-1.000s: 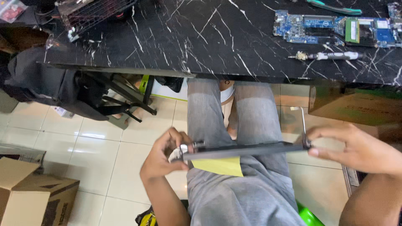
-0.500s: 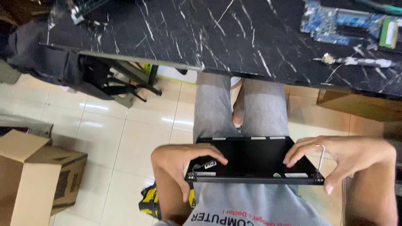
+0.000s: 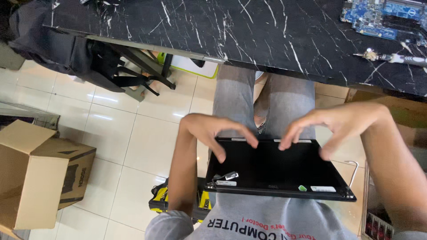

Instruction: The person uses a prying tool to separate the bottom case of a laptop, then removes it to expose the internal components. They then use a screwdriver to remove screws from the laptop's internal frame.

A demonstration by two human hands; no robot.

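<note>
Panel: a black laptop screen panel (image 3: 278,171) is lying flat across the seated person's lap, likely for steady support.
Left hand (image 3: 209,131): fingers (image 3: 221,153) are arching, spread, tips pressing the panel's far edge.
Right hand (image 3: 338,122): fingers are spreading likewise, tips touching the far edge, gripping nothing.
Tabletop (image 3: 249,31): black marble, carrying a blue circuit board (image 3: 382,18) and a screwdriver (image 3: 391,58).
Room: pale tiled floor (image 3: 147,133), with a cardboard box (image 3: 40,173) sitting well apart.

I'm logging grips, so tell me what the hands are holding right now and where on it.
Both hands, left hand and right hand, touch the flat black laptop screen panel along its far edge with fingertips; it rests on the lap.
</note>
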